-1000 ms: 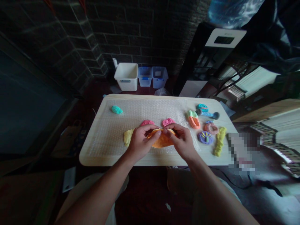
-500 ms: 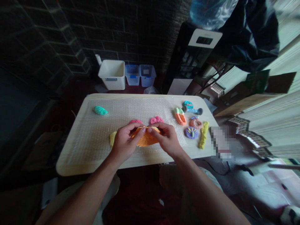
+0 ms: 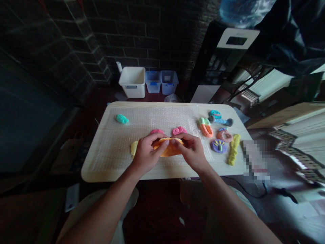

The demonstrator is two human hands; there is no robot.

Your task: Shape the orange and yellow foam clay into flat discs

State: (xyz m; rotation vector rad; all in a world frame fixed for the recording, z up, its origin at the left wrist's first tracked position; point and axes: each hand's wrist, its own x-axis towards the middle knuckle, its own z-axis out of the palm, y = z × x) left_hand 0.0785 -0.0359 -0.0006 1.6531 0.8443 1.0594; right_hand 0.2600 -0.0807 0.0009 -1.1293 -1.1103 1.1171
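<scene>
A flattened piece of orange clay (image 3: 170, 150), with a paler yellow upper edge, is held between both hands above the table. My left hand (image 3: 147, 150) pinches its left side, thumb on the near face. On the opposite side my right hand (image 3: 192, 149) grips it the same way, and the two thumbs nearly meet at the top edge. My fingers behind the piece are mostly hidden. Just beyond the hands lie two pink clay lumps, one at left (image 3: 156, 131) and one at right (image 3: 179, 130). Pale yellow clay (image 3: 134, 148) shows partly behind my left hand.
Bubble wrap (image 3: 109, 149) covers much of the wooden table (image 3: 88, 173). A teal clay lump (image 3: 122, 118) lies far left. At right are an orange-and-green clay loop (image 3: 206, 128), a purple disc (image 3: 218, 146) and a yellow strip (image 3: 234, 149). Bins (image 3: 134, 91) and a water dispenser (image 3: 208, 64) stand behind.
The camera view swung right and then mostly back. Both hands keep hold of the orange clay, which now looks tilted flatter, with less of its near face showing.
</scene>
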